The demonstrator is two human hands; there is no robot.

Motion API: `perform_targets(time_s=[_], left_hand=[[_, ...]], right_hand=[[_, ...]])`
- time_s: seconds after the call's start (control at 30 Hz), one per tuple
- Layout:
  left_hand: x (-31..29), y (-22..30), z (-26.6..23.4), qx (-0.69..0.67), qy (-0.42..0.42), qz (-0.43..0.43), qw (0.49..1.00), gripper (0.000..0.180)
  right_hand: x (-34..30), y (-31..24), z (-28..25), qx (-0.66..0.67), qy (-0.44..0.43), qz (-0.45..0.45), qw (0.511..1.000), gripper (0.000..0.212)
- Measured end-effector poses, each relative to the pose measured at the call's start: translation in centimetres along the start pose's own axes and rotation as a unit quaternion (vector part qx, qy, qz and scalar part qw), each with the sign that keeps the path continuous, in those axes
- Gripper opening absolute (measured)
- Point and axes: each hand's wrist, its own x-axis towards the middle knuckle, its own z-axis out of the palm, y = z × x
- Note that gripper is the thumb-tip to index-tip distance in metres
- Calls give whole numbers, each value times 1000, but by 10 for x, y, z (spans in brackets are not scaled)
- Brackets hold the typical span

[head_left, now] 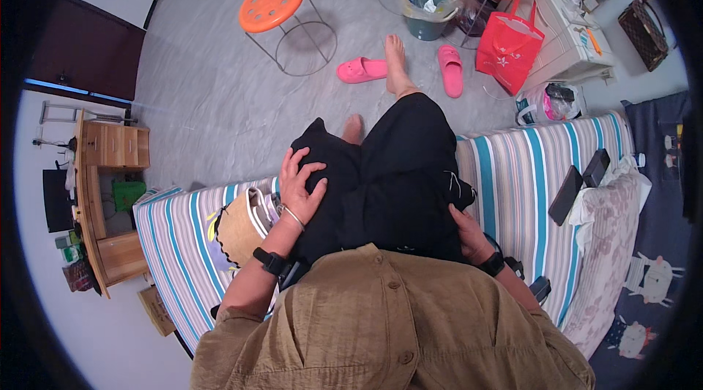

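Note:
My left hand (300, 188) lies open on my left thigh, fingers spread over the black shorts (395, 177). It wears a bracelet (293, 216), with a dark band at the wrist. Against the outer side of my right thigh rests my right hand (472, 238), open, the visible digits stretched along the cloth; its other fingers are partly hidden. Neither hand holds anything I can see. A tan and purple bag or cushion with white straps (242, 227) lies beside my left forearm. I sit on a striped bed (512, 177), bare feet on the grey floor.
Ahead are pink slippers (452, 71), an orange stool (272, 5), a lined bin (426, 13) and a red tote bag (510, 42). A dark phone-like slab (565, 195) and a pillow (611, 221) lie right. A wooden desk (110, 192) stands left.

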Motion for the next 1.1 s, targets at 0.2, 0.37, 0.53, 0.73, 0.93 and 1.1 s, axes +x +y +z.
perform_targets(time_s=[0.2, 0.37, 0.53, 0.73, 0.93, 1.1], left_hand=[[-3, 0, -3, -8, -2, -6, 1000, 31], [-5, 2, -4, -2, 17, 16, 1000, 30], [-10, 5, -7, -4, 20, 14, 1000, 30], [-6, -5, -2, -11, 16, 4, 1000, 30], [0, 0, -2, -7, 1, -1, 1000, 31], [-2, -2, -2, -4, 5, 8, 1000, 31]], right_hand=[[-2, -4, 6, -6, 10, 12, 1000, 47], [3, -4, 4, -4, -6, 11, 1000, 49], [3, -2, 6, -7, 3, 12, 1000, 49], [1, -3, 7, -9, 4, 12, 1000, 48], [-2, 1, 0, 4, -3, 1, 1000, 47], [-4, 2, 2, 10, -11, -4, 1000, 48]])
